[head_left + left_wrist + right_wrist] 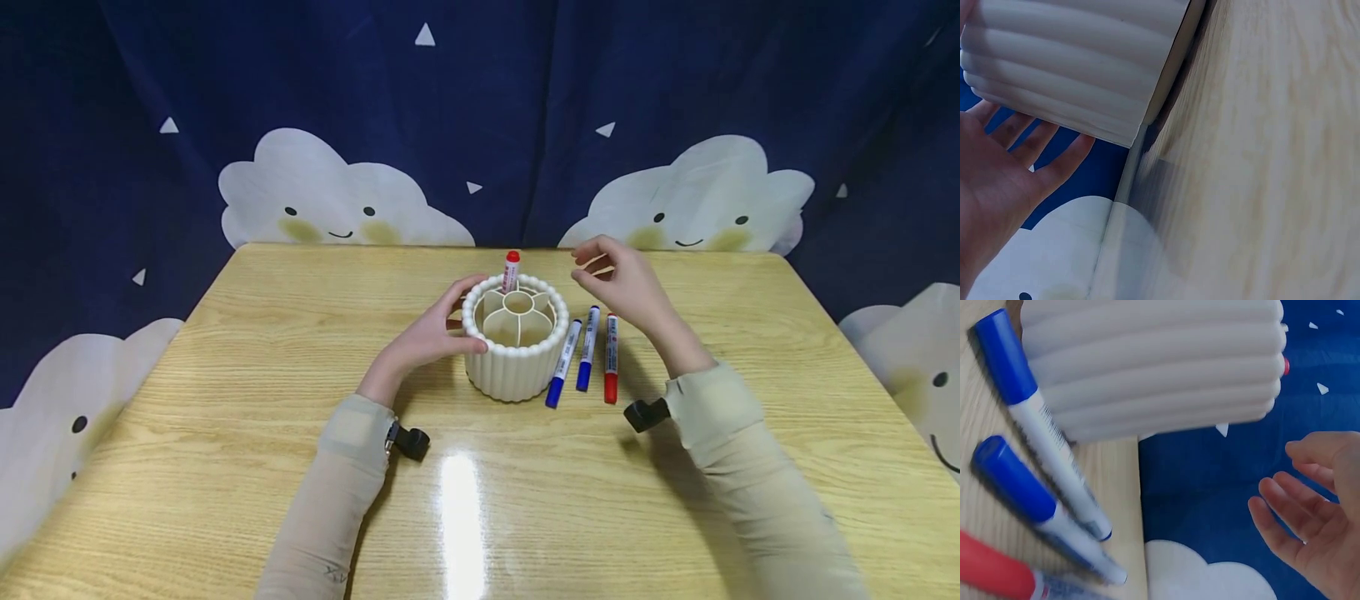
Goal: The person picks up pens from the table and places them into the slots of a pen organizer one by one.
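Observation:
A cream ribbed pen holder with a beaded rim and petal-shaped compartments stands on the table. My left hand holds its left side, thumb at the near rim and fingers round the far side. One red-capped marker stands upright in a back compartment. To the holder's right lie two blue-capped markers and a red-capped marker, roughly side by side. Above them hovers my right hand, its fingers loosely bent and nothing between them, as the right wrist view also shows.
The wooden table ends at a dark blue curtain printed with white clouds and triangles. Each sleeve carries a black wrist camera near the cuff. A bright light reflection lies on the near tabletop.

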A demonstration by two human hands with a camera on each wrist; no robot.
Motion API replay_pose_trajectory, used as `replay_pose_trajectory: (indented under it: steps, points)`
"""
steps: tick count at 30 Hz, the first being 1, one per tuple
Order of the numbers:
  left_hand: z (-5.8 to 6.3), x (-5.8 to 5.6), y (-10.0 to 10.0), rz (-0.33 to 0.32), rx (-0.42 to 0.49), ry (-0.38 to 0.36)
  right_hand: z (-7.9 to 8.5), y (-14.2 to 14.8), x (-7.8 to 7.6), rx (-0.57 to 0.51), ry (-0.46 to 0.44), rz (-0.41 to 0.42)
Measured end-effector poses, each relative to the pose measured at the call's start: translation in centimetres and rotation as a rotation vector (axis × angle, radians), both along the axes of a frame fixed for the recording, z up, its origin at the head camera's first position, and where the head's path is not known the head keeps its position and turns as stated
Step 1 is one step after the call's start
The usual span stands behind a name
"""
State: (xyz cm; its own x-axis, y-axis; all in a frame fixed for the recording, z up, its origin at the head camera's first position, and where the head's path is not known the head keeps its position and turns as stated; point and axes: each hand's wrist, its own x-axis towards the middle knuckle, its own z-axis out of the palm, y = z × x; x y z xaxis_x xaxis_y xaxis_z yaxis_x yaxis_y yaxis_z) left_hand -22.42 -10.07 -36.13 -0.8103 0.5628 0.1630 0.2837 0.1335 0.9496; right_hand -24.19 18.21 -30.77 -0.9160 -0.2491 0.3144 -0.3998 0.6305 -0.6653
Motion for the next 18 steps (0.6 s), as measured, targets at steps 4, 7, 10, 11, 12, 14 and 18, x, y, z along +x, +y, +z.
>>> replay_pose_trajectory:
  steps: [4,7,10,11,12,14,18]
  points:
    - [-0.9,-0.5,-0.1,0.008,-0.006,0.026,-0.5,1.0,0.1,0.055,-0.034,-0.044]
    - [-1.1,-0.6,-0.1,0.006,-0.005,0.035,-1.0,1.7,0.0,0.105,-0.078,-0.05]
    - [-1.0,-0.5,-0.1,0.005,-0.007,0.028,-1.5,2.4,0.1,0.159,-0.15,-0.042]
    - [-0.8,-0.4,-0.1,0.003,-0.005,0.021,-1.7,2.6,0.1,0.18,-0.173,-0.041]
    - [-0.6,-0.3,-0.1,0.001,-0.003,0.015,-1.9,2.8,0.2,0.198,-0.197,-0.038]
    - [0.1,0.2,0.0,0.002,-0.004,0.004,-2.3,3.2,0.2,0.225,-0.237,-0.036]
    - [1.4,1.1,0.1,0.012,-0.02,-0.006,-3.2,3.8,0.1,0.281,-0.299,-0.046]
